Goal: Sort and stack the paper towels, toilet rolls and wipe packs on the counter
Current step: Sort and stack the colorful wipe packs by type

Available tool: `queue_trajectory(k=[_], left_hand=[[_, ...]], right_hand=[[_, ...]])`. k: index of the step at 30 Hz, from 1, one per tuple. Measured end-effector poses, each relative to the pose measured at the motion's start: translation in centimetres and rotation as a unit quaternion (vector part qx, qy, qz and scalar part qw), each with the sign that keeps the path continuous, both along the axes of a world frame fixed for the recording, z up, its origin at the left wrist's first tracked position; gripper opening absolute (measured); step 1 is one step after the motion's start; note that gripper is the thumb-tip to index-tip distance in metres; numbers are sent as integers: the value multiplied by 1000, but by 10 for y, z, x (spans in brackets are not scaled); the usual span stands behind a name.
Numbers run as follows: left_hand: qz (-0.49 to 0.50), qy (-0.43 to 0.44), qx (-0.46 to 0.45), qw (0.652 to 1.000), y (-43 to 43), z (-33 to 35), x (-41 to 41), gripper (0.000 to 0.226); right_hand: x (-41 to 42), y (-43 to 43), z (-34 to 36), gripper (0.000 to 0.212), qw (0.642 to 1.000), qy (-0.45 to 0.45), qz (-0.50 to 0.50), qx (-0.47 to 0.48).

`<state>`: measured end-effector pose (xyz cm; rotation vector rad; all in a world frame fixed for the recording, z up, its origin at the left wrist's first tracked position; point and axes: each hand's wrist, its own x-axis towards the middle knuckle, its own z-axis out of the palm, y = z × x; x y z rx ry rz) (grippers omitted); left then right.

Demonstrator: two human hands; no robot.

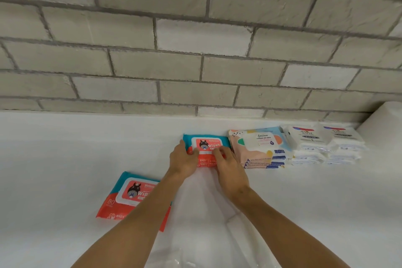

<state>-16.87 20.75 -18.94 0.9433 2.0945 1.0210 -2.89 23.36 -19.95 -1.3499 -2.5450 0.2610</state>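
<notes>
Head camera: our left hand [183, 160] and right hand [228, 167] gripped a red-and-teal baby wipes pack [206, 144] on the white counter [65, 148]. The Stalove wipes pack [261, 148] sat just right of our fingers [219, 153], a twin pack [130, 196] below-left.

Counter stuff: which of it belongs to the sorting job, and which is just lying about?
Job: far red pack, near red pack, pastel packs, Dove packs.
Lying about: clear plastic; maybe the white block, far right.
</notes>
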Motion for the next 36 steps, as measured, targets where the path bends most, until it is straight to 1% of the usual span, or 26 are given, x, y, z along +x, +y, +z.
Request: queue_trajectory(k=[5, 8, 10, 12, 14, 17, 19, 21, 26, 29, 32, 34, 36], left_hand=[[-2, -14, 12, 1000, -8, 4, -3, 54], [-4, -11, 25, 1000, -16, 7, -7, 57], [-1, -8, 28, 1000, -23, 6, -13, 60], [1, 4, 31, 1000, -33, 8, -19, 55], [4, 33, 25, 999, -43, 12, -24, 45], [6, 88, 19, 996, -65, 19, -37, 31], [5, 97, 28, 995, -82, 22, -47, 26], [4, 96, 44, 994, -99, 25, -53, 22], [-49, 74, 66, 994, -139, 31, -51, 11], [-78, 63, 67, 993, -162, 31, -42, 12], [-118, 73, 55, 989, -183, 32, -34, 10], [-150, 91, 50, 983, -197, 35, -30, 8], [-187, 86, 46, 978, -210, 39, -25, 6]], right_hand=[[15, -4, -2, 40, 996, 74, 38, 14], [26, -10, -6, 35, 993, 97, 56, 27], [30, -18, -6, 32, 993, 105, 59, 20], [31, -28, -3, 30, 991, 118, 62, 7], [31, -42, 5, 24, 986, 157, 57, -17], [32, -71, 22, 17, 971, 216, 14, -101], [34, -91, 30, 14, 959, 236, 4, -156], [37, -111, 37, 13, 947, 258, 14, -189], [49, -153, 47, 16, 940, 228, 67, -245], [56, -176, 48, 17, 929, 204, 90, -296], [64, -198, 53, 17, 929, 167, 102, -314], [70, -212, 55, 27, 932, 118, 114, -324], [74, -225, 54, 41, 928, 58, 133, -344]])
